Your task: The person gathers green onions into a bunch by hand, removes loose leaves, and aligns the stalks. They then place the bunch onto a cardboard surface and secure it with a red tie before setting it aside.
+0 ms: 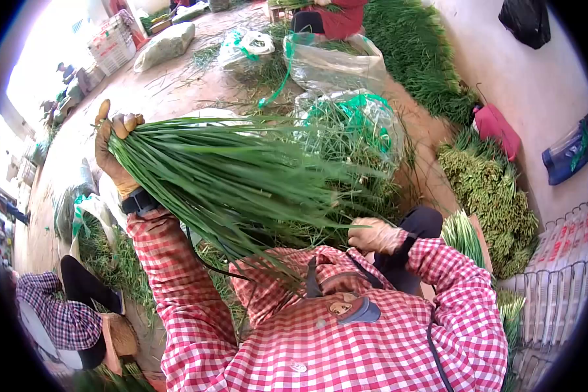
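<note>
My left hand (pixel 116 147), raised at the left, is closed round one end of a thick bunch of chives (pixel 222 170). The long green leaves fan out to the right and down across my front, and their far ends are blurred. My right hand (pixel 375 236) is beside my knee, close to the leaf tips, with its fingers curled in. What it holds, if anything, is hidden. Beyond the bunch stands a clear plastic bag (pixel 379 134) with green ties, full of loose leaves.
Stacked green bundles (pixel 411 52) line the wall, with paler stalk ends (pixel 490 202) nearer me. White plastic crates (pixel 555 281) stand at the right. Another person (pixel 62 307) sits at lower left; a person in red (pixel 336 19) sits ahead. Loose leaves litter the floor (pixel 170 85).
</note>
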Tool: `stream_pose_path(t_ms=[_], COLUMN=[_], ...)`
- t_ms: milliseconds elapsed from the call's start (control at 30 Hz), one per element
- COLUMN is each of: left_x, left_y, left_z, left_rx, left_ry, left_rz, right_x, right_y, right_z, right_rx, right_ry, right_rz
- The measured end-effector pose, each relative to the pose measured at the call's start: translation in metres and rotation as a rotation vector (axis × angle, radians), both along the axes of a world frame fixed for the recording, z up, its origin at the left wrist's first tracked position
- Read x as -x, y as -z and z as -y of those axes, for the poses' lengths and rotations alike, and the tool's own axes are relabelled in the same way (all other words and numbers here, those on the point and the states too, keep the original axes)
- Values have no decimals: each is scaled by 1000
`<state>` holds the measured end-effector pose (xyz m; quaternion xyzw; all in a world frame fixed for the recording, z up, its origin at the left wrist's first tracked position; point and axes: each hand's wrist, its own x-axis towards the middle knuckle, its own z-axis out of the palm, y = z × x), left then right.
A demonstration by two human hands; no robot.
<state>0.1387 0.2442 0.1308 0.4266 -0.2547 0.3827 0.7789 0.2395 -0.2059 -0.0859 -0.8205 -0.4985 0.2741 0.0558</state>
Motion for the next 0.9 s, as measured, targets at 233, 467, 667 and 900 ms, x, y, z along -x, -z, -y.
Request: stream_pose_path(t_ms=[233, 467, 667, 900], left_x=[0, -6, -1, -6], left_y=[24, 44, 38, 28], left_z=[-13, -11, -15, 0], left_rx=[107, 283, 124, 176], left_ry=[237, 192, 230, 230], left_rz=[180, 121, 115, 109], right_x=[-57, -13, 49, 57], right_y=[-143, -226, -249, -249], right_z=[36, 5, -33, -102], right_rx=[-274, -965, -922, -521], right_ry=[602, 865, 34, -19], right_rz=[497, -14, -467, 141])
